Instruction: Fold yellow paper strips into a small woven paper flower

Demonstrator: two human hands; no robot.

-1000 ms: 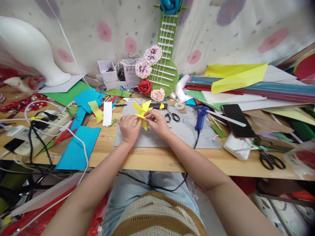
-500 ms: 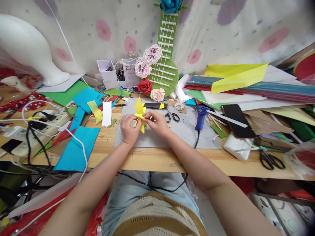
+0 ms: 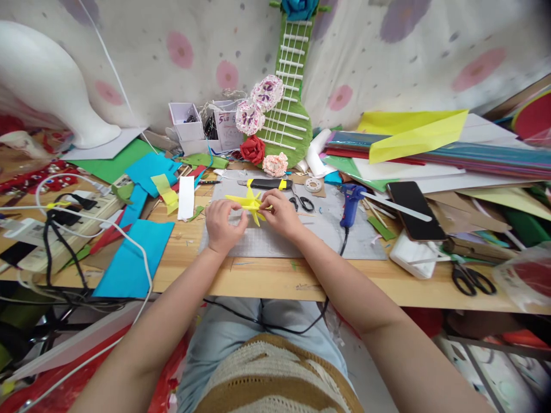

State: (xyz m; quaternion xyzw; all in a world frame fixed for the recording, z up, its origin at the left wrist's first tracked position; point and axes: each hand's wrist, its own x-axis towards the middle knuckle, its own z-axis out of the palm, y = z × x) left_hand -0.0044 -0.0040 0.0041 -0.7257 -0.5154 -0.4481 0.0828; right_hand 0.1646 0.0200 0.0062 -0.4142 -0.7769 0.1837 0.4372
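Note:
A folded yellow paper shape (image 3: 248, 202) with several pointed tips is held low over a grey cutting mat (image 3: 327, 235) on the wooden table (image 3: 267, 281). My left hand (image 3: 222, 226) pinches its left side with curled fingers. From the right, my right hand (image 3: 283, 213) grips the same piece, fingers closed on it. Just behind the paper lie a black and yellow utility knife (image 3: 267, 183) and small black scissors (image 3: 301, 202).
A blue glue gun (image 3: 349, 205) stands on the mat at right, its cord running off the front edge. A black phone (image 3: 415, 210), stacked coloured paper (image 3: 434, 149) and large scissors (image 3: 471, 280) crowd the right. Blue paper pieces (image 3: 135, 258), cables and a power strip (image 3: 60, 235) fill the left.
The yellow paper shape has been turned from standing upright to lying flatter and lower over the mat. Both hands have kept hold of it and shifted slightly.

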